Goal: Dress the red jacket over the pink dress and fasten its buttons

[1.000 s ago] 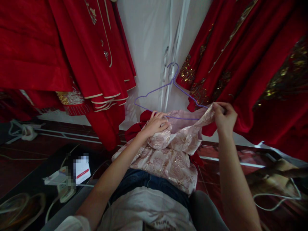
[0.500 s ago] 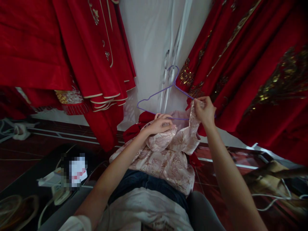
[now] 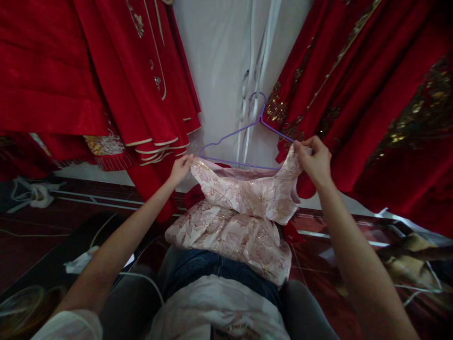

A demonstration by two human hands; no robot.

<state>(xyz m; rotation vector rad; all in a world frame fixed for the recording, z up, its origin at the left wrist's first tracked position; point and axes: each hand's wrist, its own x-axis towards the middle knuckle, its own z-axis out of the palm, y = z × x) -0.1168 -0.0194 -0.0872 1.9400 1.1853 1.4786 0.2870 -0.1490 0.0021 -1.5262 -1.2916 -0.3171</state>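
Observation:
A pink brocade garment (image 3: 244, 208) with a gold floral pattern lies over my lap and is stretched out between my hands. My left hand (image 3: 181, 169) pinches its upper left corner, fingers closed on the cloth. My right hand (image 3: 313, 158) grips the upper right corner. A thin purple wire hanger (image 3: 244, 132) stands just behind the garment's top edge, its hook up against the white wall; its right shoulder runs into my right hand. A red cloth (image 3: 198, 191) peeks out under the garment.
Red embroidered robes (image 3: 116, 80) hang at the left and more red and gold robes (image 3: 368, 104) at the right, with a white wall (image 3: 219, 61) between them. White cables (image 3: 31, 193) lie on the dark red floor at the left.
My left hand left the bunched cloth on my lap and took the garment's left corner, lifting it up and leftward. The garment is now spread wide between both hands.

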